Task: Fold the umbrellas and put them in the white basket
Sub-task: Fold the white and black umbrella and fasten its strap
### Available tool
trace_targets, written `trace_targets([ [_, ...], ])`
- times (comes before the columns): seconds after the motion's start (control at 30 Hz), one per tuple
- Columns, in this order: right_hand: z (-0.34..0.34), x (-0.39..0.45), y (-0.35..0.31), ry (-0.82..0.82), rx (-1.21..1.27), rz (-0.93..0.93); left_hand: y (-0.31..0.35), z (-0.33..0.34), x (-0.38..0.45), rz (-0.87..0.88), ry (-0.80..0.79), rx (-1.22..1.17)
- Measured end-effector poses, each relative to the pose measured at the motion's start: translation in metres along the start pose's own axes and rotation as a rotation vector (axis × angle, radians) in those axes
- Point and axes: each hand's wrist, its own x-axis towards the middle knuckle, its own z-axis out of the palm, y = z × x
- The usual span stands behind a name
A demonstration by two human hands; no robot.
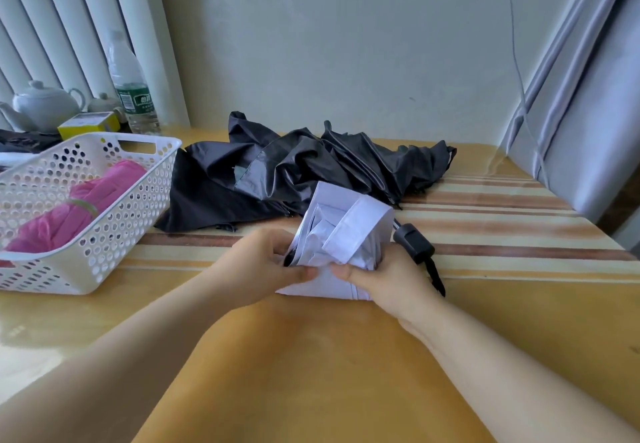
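Both hands are working on the white umbrella (341,234), which is lying on the table (311,356) just near of the middle, its black handle (414,240) poking out to the right. The left hand (263,266) is gripping the left side of the bundle, fingers curled into the pleats and thumb pressing on the near fold; the right hand (384,279) is clamping the right side the same way, thumb tip nearly meeting the other thumb. The person appears to be gathering the canopy into a tight roll. To do this well, the pleats should be lying flat and all turning the same way before the roll is tightened, with one hand anchoring the bundle near the handle while the other is smoothing and wrapping; whether a closing strap is present cannot be told here. Just beyond it, the black umbrella (304,168) is sprawling unfolded across the far middle of the table, touching or nearly touching the white one. At the left, the white basket (114,234) is already holding a folded pink umbrella (72,210), so two seem to be remaining.
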Motion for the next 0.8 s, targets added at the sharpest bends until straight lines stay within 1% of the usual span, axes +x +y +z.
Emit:
trace_targets([
  [0.07, 0.000, 0.007, 0.000, -0.024, 0.110, 0.093, 0.002, -0.004, 0.008, -0.100, -0.030, -0.052],
  [0.13, 0.000, 0.013, 0.000, -0.039, 0.123, 0.138, -0.001, -0.005, 0.012, -0.156, -0.032, -0.131],
  [0.2, 0.000, 0.014, 0.003, -0.066, 0.130, 0.122, -0.004, -0.002, 0.010, -0.123, -0.029, -0.183],
  [0.27, -0.001, 0.012, 0.003, -0.106, 0.111, 0.109, -0.006, 0.004, 0.005, -0.082, 0.041, -0.173],
  [0.37, -0.007, 0.006, -0.002, -0.150, -0.018, 0.116, -0.011, 0.010, -0.004, -0.074, 0.172, -0.104],
  [0.47, -0.010, 0.000, -0.006, -0.198, -0.067, 0.138, -0.013, 0.013, -0.018, -0.022, 0.199, -0.126],
  [0.5, -0.009, -0.003, -0.008, -0.214, -0.050, 0.137, -0.009, 0.012, -0.022, -0.022, 0.182, -0.129],
  [0.57, -0.009, -0.008, -0.008, -0.240, -0.014, 0.090, 0.000, 0.005, -0.024, -0.057, 0.098, -0.093],
  [0.67, -0.007, -0.016, -0.004, -0.206, -0.030, 0.044, 0.008, -0.010, -0.012, -0.094, -0.093, 0.239],
  [0.7, -0.005, -0.019, -0.002, -0.199, -0.021, 0.038, 0.007, -0.012, -0.010, -0.119, -0.156, 0.291],
  [0.73, -0.003, -0.021, 0.000, -0.190, -0.012, 0.029, 0.005, -0.011, -0.010, -0.152, -0.202, 0.280],
  [0.8, -0.001, -0.023, 0.002, -0.171, 0.005, 0.015, -0.002, -0.005, -0.015, -0.197, -0.193, 0.178],
])
